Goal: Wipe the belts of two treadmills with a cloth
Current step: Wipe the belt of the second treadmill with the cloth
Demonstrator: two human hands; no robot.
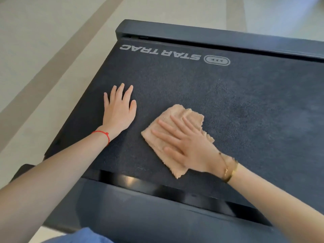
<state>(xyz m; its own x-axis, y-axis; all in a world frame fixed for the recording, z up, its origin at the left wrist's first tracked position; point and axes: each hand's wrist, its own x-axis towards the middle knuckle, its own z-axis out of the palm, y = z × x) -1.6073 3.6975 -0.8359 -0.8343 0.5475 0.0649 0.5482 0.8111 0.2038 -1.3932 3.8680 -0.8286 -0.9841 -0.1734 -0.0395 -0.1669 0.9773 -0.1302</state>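
- Head view: a dark grey, finely textured treadmill belt [228, 106] fills most of the frame; it bears a pale "STAR TRAC" logo [160, 52] printed upside down from where the person crouches, close to the belt's far end.
- A black plastic end rail [219, 38] runs across beyond the logo; a second dark side rail [157, 204], with a glossy strip catching a spot of light, lies along the near edge of the belt.
- The left hand [118, 111] lies flat on the belt, palm down, fingers straight and slightly fanned; it holds nothing; a thin red string bracelet [103, 135] circles its wrist.
- The right hand [185, 146] presses flat on a tan, fuzzy terry cloth [177, 116], fingers straight and spread over the fabric rather than curled round it; a gold bracelet [229, 170] sits on that wrist.
- The cloth lies crumpled and partly folded on the belt, just right of the left hand but not touching it; its lower corner reaches nearly to the near rail.
- Pale tiled floor with a beige stripe [52, 64] lies to the left of the treadmill; a bit of blue fabric [82, 236] shows at the bottom edge.
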